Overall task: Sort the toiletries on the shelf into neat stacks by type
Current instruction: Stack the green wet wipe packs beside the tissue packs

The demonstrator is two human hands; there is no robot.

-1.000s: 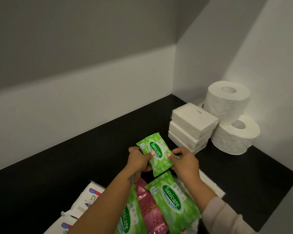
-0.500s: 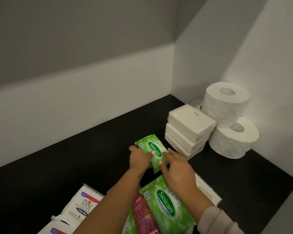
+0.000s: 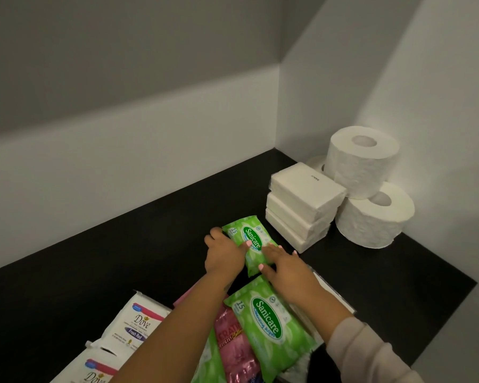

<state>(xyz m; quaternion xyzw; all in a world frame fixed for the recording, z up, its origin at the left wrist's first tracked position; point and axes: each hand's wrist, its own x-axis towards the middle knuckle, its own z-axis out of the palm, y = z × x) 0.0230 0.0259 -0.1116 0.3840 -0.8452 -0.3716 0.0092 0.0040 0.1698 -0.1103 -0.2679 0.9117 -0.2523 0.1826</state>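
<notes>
Your small green plastic Sanicare wipes pack [image 3: 250, 242] lies flat on the black shelf [image 3: 122, 261], just beside the stack of three white folded tissue packs [image 3: 302, 205]; your left hand [image 3: 224, 255] grips its near-left edge, thumb on top, while your right hand [image 3: 284, 268] lies on its near-right end with fingers fairly straight. A second ago you held it tilted up between both hands; now it is down. A larger green Sanicare pack [image 3: 271, 327] lies nearer you, under your right wrist.

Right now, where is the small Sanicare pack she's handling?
Head view, centre: the small Sanicare pack lies on the black shelf between both hands, just left of the white tissue stack.
</notes>
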